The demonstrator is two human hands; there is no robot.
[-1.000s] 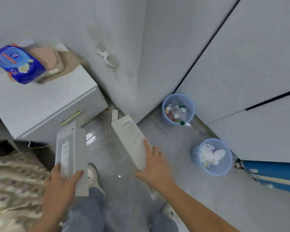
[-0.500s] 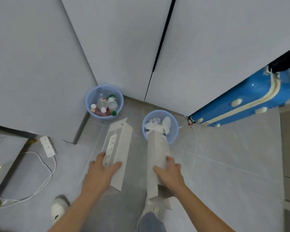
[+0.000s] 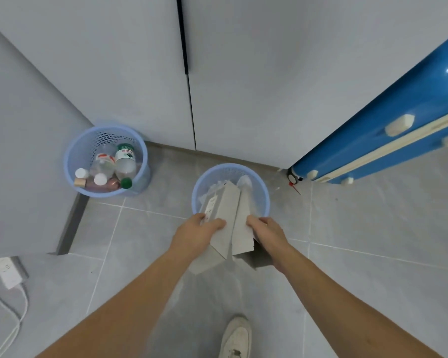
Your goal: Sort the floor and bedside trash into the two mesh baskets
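Two blue mesh baskets stand on the grey tile floor by the white cupboard doors. The left basket [image 3: 74, 161] holds several plastic bottles. The right basket [image 3: 265, 200] holds crumpled white paper. My left hand [image 3: 197, 233] grips a long white power-strip box [image 3: 221, 210] whose far end pokes into the right basket. My right hand [image 3: 268, 233] grips a second long white box [image 3: 242, 223], side by side with the first, its far end also inside that basket.
A blue suitcase [image 3: 388, 130] with cream trim leans at the right, close to the right basket. A white power strip [image 3: 7, 271] and its cable lie on the floor at the far left. My white shoe [image 3: 236, 337] is at the bottom.
The view has swung from the bedside table to the baskets. Both hands moved forward and together, and the ends of both boxes now reach into the right basket.
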